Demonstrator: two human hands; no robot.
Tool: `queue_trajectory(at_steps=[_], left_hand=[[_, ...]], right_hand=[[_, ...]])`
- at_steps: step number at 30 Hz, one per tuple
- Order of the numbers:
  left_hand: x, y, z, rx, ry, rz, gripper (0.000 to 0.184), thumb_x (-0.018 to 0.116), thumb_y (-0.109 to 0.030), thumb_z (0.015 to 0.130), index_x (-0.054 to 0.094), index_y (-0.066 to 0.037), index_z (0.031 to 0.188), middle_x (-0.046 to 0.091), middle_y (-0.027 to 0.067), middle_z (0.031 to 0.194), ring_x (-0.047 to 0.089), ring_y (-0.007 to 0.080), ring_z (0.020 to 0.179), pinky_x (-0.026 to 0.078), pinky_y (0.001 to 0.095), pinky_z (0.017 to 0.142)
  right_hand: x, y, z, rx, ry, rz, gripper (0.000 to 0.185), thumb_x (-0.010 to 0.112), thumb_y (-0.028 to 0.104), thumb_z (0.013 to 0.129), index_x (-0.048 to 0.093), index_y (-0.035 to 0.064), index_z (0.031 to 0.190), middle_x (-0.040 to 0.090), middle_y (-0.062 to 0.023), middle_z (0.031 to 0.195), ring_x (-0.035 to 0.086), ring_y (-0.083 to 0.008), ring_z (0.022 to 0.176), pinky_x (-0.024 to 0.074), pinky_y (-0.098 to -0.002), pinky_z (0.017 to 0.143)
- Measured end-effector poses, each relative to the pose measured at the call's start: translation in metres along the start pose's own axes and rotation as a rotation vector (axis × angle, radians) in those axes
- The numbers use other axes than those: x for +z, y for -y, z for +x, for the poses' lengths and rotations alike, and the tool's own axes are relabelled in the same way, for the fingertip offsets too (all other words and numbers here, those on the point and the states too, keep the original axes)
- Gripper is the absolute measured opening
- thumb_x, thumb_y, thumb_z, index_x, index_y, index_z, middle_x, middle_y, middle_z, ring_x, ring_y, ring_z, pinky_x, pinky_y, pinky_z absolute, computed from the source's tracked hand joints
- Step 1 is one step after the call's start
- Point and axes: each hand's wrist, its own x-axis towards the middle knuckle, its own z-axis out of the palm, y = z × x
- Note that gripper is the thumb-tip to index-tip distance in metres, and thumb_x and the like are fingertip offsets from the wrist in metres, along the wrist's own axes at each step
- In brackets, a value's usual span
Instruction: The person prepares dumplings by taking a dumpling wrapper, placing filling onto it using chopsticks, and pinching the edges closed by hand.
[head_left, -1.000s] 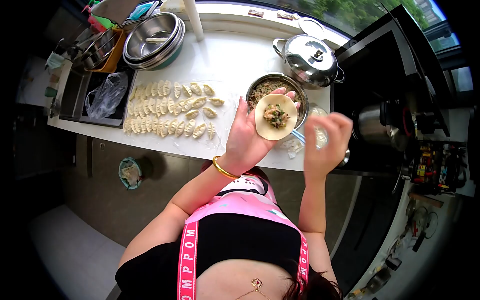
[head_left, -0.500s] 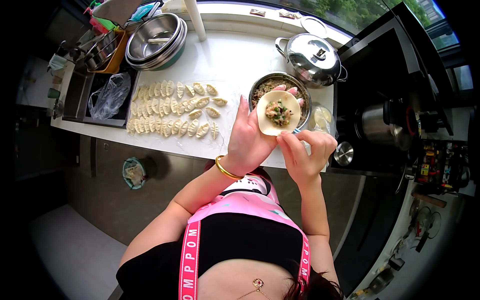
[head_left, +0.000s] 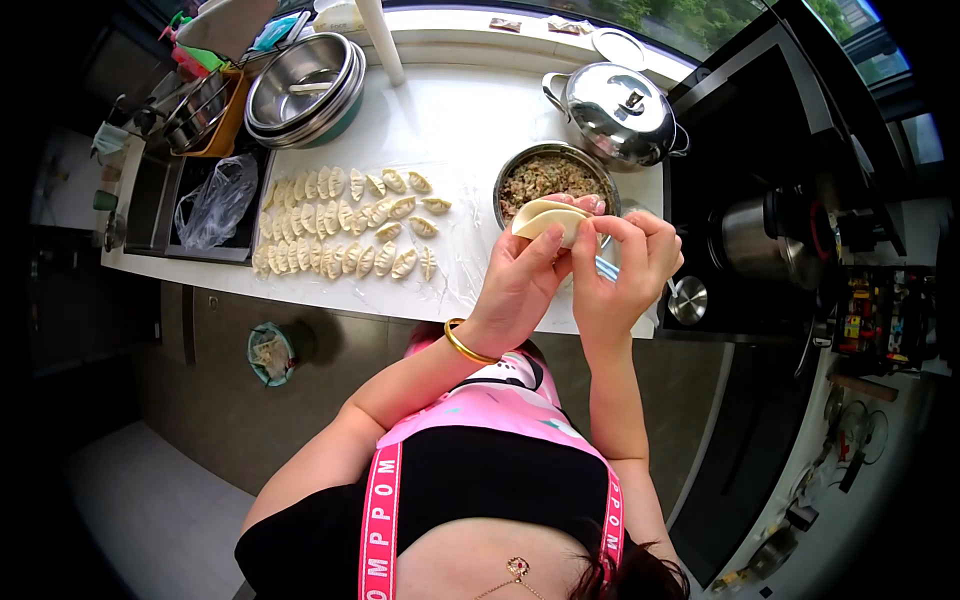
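Observation:
A round dough wrapper (head_left: 548, 222) is folded over between my two hands, and the filling inside it is hidden. My left hand (head_left: 520, 275) holds it from the left and below, thumb on the near side and fingers behind. At the wrapper's right edge, the thumb and fingers of my right hand (head_left: 622, 270) are pinched on it. Just behind the hands stands a metal bowl of minced filling (head_left: 545, 175). Rows of shaped dumplings (head_left: 330, 225) lie on the counter to the left.
A lidded steel pot (head_left: 622, 115) stands behind the filling bowl. Stacked basins (head_left: 305, 90) are at the back left, beside a sink with a plastic bag (head_left: 217, 200). On the right is a black stove with another pot (head_left: 755, 245). A bin (head_left: 270, 353) sits on the floor.
The wrapper, earlier flat and open on my left palm with filling showing, is now folded over. My right hand has come in from the right and taken hold of its edge.

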Motion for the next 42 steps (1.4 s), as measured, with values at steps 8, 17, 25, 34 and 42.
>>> queue_trajectory(at_steps=[8,17,25,34,42], left_hand=[[0.003,0.001,0.003,0.058,-0.119,0.024,0.021,0.054,-0.017,0.098,0.058,-0.003,0.113,0.06,0.0154,0.122,0.057,0.0239,0.118,0.05,0.0352,0.097],[-0.004,-0.004,0.001,-0.035,-0.105,0.017,0.022,0.056,-0.022,0.097,0.061,-0.004,0.109,0.059,0.0121,0.126,0.059,0.0182,0.108,0.049,0.0339,0.095],[0.002,-0.009,-0.001,-0.008,-0.064,0.105,0.021,0.06,-0.021,0.096,0.064,-0.005,0.109,0.049,0.0105,0.137,0.052,0.0171,0.119,0.043,0.0355,0.102],[-0.01,-0.033,0.007,0.417,0.007,0.934,0.016,0.07,-0.004,0.084,0.068,-0.003,0.1,0.061,0.0075,0.108,0.06,0.0146,0.097,0.048,0.0272,0.083],[0.0,-0.048,0.016,0.711,0.074,1.437,0.013,0.073,0.003,0.075,0.071,-0.004,0.086,0.066,0.0058,0.081,0.064,0.0175,0.072,0.051,0.0278,0.065]], right_hand=[[0.001,0.001,-0.004,-0.018,-0.011,-0.062,0.012,0.074,0.018,0.075,0.064,0.0142,0.082,0.053,-0.0016,0.09,0.05,-0.021,0.081,0.0315,-0.0367,0.077],[-0.004,0.003,-0.001,0.177,0.049,0.397,0.023,0.075,0.014,0.078,0.063,0.0061,0.096,0.056,-0.0081,0.098,0.055,-0.0233,0.091,0.0448,-0.0335,0.076],[-0.006,0.001,-0.006,0.589,0.278,1.042,0.014,0.067,0.001,0.087,0.061,-0.0011,0.099,0.061,-0.0065,0.099,0.061,-0.012,0.09,0.0515,-0.0238,0.076],[-0.005,0.005,-0.009,0.593,0.157,1.001,0.011,0.066,0.001,0.087,0.06,-0.0025,0.095,0.061,-0.0068,0.094,0.061,-0.0119,0.082,0.0548,-0.0229,0.065],[0.003,0.003,-0.013,0.52,0.117,0.839,0.01,0.07,0.002,0.084,0.062,0.0003,0.09,0.062,-0.0079,0.09,0.06,-0.0158,0.076,0.0482,-0.0259,0.065]])
